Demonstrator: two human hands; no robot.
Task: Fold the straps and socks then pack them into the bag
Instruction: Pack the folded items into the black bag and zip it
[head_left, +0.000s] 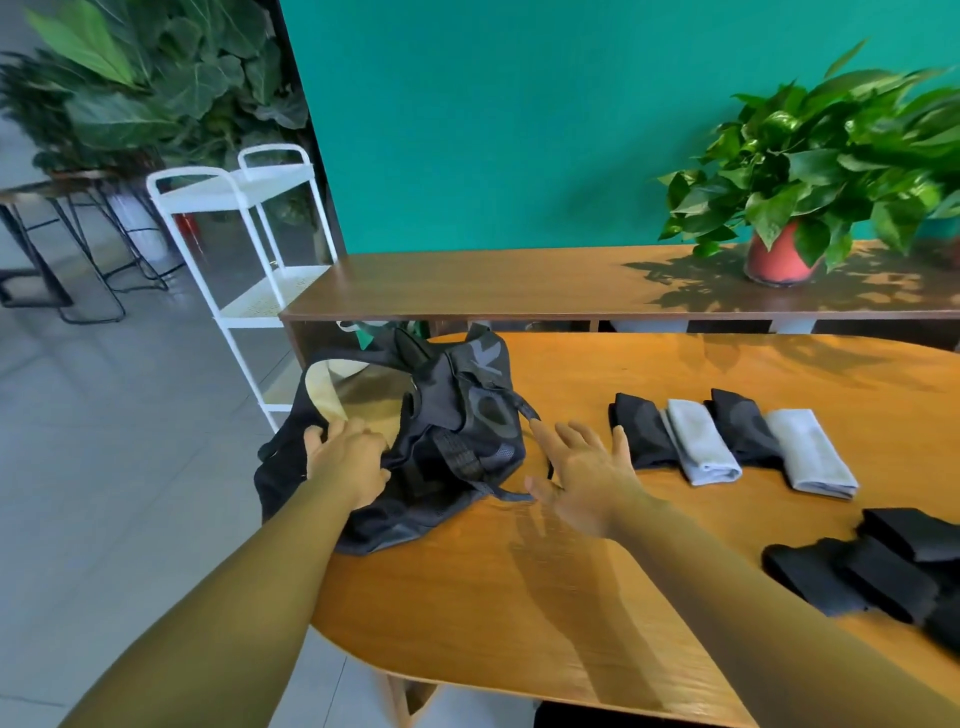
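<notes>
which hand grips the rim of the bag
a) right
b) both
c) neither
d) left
d: the left hand curls its fingers over the open rim of the bag, while the right hand is beside the bag with fingers spread, gripping nothing.

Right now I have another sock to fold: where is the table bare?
Widest bare patch: the near table between the bag and the black folded pile, by the right hand. A second strip lies beyond the row of folded socks, up to the sideboard. Crowded: the left end, where the left hand grips the bag, and the right edge.
</notes>
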